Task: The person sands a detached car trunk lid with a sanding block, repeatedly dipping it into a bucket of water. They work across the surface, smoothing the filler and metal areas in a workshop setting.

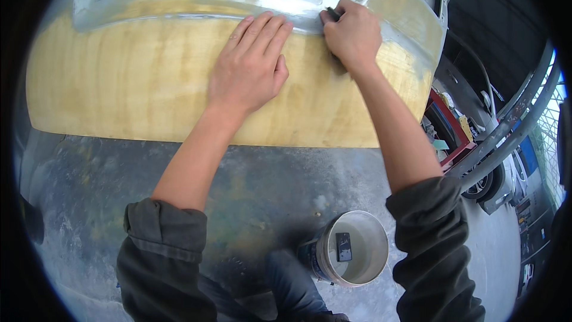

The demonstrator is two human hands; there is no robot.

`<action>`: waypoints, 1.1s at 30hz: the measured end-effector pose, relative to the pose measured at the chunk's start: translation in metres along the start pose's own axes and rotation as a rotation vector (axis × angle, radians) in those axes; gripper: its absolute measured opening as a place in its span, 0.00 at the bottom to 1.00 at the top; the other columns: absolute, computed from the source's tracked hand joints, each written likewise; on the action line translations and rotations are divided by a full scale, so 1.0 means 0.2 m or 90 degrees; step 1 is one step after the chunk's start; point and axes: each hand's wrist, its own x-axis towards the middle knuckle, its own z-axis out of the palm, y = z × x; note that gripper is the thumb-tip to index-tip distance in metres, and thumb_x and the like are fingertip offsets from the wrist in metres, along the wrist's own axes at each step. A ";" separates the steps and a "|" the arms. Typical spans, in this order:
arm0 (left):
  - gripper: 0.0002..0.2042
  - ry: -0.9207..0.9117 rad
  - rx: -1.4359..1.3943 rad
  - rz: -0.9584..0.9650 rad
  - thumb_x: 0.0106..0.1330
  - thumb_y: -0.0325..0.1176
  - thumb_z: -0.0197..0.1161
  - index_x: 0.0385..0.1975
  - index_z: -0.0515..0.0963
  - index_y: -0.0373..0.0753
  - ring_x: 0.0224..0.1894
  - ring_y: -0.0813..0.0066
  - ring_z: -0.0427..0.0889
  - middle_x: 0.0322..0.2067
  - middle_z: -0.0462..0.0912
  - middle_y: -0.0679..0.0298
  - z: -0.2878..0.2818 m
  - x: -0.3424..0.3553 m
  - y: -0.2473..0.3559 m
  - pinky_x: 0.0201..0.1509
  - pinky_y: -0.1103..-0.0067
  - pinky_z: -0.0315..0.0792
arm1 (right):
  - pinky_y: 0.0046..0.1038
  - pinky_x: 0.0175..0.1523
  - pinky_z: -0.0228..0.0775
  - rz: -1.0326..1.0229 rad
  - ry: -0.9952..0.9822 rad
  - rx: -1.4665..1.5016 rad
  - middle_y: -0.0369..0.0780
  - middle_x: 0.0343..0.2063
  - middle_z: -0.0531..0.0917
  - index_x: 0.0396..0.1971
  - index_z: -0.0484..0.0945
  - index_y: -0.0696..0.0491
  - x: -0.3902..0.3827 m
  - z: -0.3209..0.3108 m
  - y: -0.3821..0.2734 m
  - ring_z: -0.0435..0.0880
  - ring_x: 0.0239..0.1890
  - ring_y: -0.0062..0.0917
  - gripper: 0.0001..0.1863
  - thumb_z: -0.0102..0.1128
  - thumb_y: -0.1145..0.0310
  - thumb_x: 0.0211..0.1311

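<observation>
A large curved vehicle body panel (119, 77) spans the upper view, dull yellow below and wet, shiny grey above a raised crease. My left hand (247, 62) lies flat on it, fingers stretched out and tips at the crease. To its right, my right hand (356, 33) is wrapped round a dark sanding block (333, 14), pressed against the panel near the crease. Most of the block is hidden under the fingers and palm; a dark edge shows below the hand.
A round bucket (382, 262) of cloudy liquid stands on the grey floor (238, 185) beside my legs. A dark rectangle shows in it, perhaps a reflection. At right are a red-framed cart (456, 122) with clutter, grey curved pipes (506, 125) and a vehicle wheel (479, 188).
</observation>
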 end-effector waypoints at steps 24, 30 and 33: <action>0.26 -0.004 0.001 -0.011 0.64 0.28 0.62 0.65 0.78 0.40 0.72 0.65 0.75 0.66 0.81 0.63 0.01 0.00 -0.01 0.80 0.65 0.66 | 0.45 0.41 0.78 -0.132 0.101 -0.082 0.40 0.38 0.88 0.37 0.89 0.50 0.20 -0.10 0.15 0.88 0.39 0.42 0.10 0.72 0.59 0.65; 0.27 -0.010 -0.020 -0.009 0.64 0.28 0.62 0.66 0.78 0.39 0.72 0.64 0.75 0.66 0.81 0.62 0.01 0.01 0.01 0.80 0.64 0.65 | 0.34 0.60 0.71 -0.517 0.075 -0.229 0.33 0.52 0.86 0.52 0.87 0.54 0.03 -0.06 0.32 0.81 0.56 0.30 0.24 0.69 0.76 0.51; 0.27 -0.016 -0.014 -0.011 0.64 0.27 0.62 0.66 0.78 0.39 0.72 0.64 0.75 0.66 0.80 0.62 -0.01 0.01 0.01 0.80 0.64 0.65 | 0.35 0.62 0.72 -0.446 0.057 -0.145 0.35 0.52 0.87 0.52 0.87 0.56 -0.10 -0.05 0.25 0.81 0.57 0.32 0.23 0.69 0.77 0.51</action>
